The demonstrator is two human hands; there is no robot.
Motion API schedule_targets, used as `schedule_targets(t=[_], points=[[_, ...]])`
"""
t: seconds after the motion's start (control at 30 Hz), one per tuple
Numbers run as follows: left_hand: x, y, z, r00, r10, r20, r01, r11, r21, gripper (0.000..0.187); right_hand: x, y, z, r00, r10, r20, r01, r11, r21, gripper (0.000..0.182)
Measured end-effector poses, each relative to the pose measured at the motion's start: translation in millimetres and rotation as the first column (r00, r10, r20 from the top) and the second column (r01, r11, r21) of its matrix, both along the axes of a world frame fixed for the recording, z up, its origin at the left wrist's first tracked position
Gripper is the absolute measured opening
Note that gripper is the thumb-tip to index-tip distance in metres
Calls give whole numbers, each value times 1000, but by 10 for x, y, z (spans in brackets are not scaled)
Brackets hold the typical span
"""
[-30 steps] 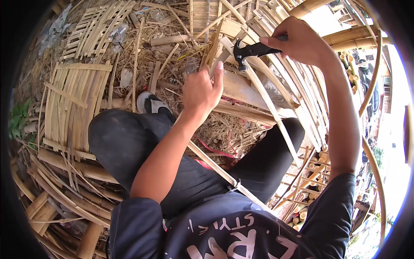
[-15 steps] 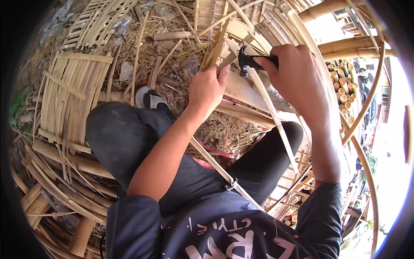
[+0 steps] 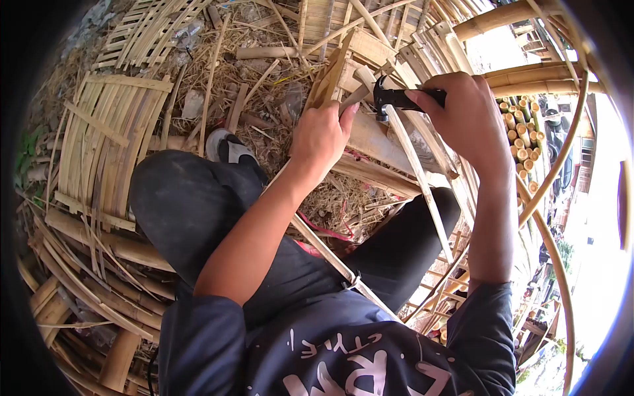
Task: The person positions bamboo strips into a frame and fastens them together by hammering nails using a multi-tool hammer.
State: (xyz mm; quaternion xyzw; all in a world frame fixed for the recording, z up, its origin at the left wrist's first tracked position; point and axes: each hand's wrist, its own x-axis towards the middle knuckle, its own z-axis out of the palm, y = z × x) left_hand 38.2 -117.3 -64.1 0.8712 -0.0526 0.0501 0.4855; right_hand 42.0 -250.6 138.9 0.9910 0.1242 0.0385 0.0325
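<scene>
My right hand (image 3: 456,109) is closed around the black handle of a claw hammer (image 3: 381,98). The hammer's head hangs over the upper end of a long pale bamboo strip (image 3: 419,173), which slants down toward my right knee. Just left of the hammer, my left hand (image 3: 322,135) pinches a flat greyish strip (image 3: 354,97) between thumb and fingers, its far end close to the hammer head. What the strip is made of I cannot tell. Behind both hands lies a wooden block (image 3: 380,140) with upright slats around it.
A slatted bamboo panel (image 3: 112,142) lies at left, with another panel (image 3: 148,30) beyond it. Bent bamboo lengths (image 3: 99,290) pile up at lower left. Cut bamboo poles (image 3: 525,138) are stacked at right. A thin stick (image 3: 323,249) crosses my lap, and straw litters the ground.
The hammer and my right hand have shifted a little to the right. My left hand has moved slightly right with the greyish strip still pinched in it.
</scene>
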Motion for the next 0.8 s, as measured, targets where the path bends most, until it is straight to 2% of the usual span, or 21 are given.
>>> schedule_targets(t=[0.13, 0.23, 0.37, 0.43, 0.47, 0.57, 0.67, 0.8], points=[[-5, -19, -70, 1000, 13, 5, -13, 1000, 15, 36, 66, 58, 57, 997, 18, -79, -33, 979, -201, 35], [-5, -39, -144, 992, 55, 117, -59, 998, 30, 45, 104, 74, 87, 958, 278, -69, -284, 888, -363, 29], [-3, -37, -130, 998, 22, 66, -25, 999, 43, 43, 199, 53, 51, 791, 585, -177, -583, 635, -507, 21], [3, -26, -95, 999, -18, -27, 18, 1000, 6, 40, 185, 99, 98, 818, 541, -195, -549, 632, -547, 21], [5, -26, -92, 1000, -12, -9, 12, 1000, 17, 40, 181, 118, 106, 831, 518, -204, -532, 630, -566, 22], [15, -20, -88, 999, 0, 35, -2, 999, 47, 41, 187, 130, 67, 969, 226, -97, -246, 900, -361, 23], [16, -23, -86, 999, 3, 39, -5, 998, 62, 41, 331, 155, 132, 971, 15, -240, -94, 943, -321, 25], [15, -25, -120, 999, 11, 47, -13, 999, 48, 42, 151, 128, 66, 907, 402, -125, -412, 784, -465, 22]])
